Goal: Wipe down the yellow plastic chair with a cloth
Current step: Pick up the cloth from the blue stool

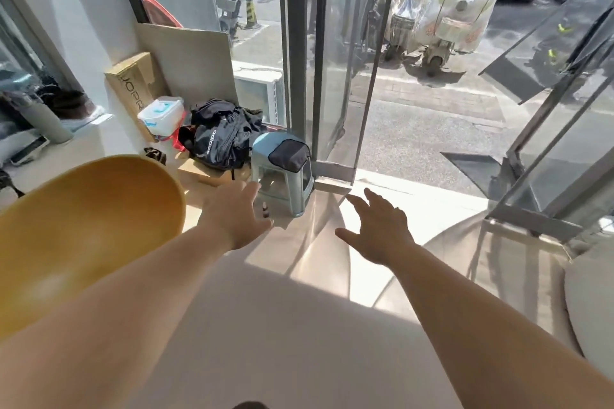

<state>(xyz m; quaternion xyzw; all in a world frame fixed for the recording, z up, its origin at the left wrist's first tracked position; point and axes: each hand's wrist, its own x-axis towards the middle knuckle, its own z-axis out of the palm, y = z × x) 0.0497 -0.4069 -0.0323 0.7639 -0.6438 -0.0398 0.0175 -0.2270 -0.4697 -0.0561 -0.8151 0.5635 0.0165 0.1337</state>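
Note:
The yellow plastic chair (83,226) fills the lower left, its curved shell seen from above. A dark grey cloth (289,154) lies draped over the corner of a light blue plastic stool (282,183) by the glass door. My left hand (241,217) stretches out over the floor just below the stool, fingers apart, holding nothing. Further right and level with it, my right hand (378,227) is also spread with an empty palm facing down. Neither hand touches the cloth or the chair.
A black backpack (222,136), a white lidded box (162,113) and a cardboard carton (133,90) crowd the corner behind the stool. A small bottle (265,209) stands by the stool's foot. The glass door (335,76) stands ahead; a white chair edge (591,302) is at right.

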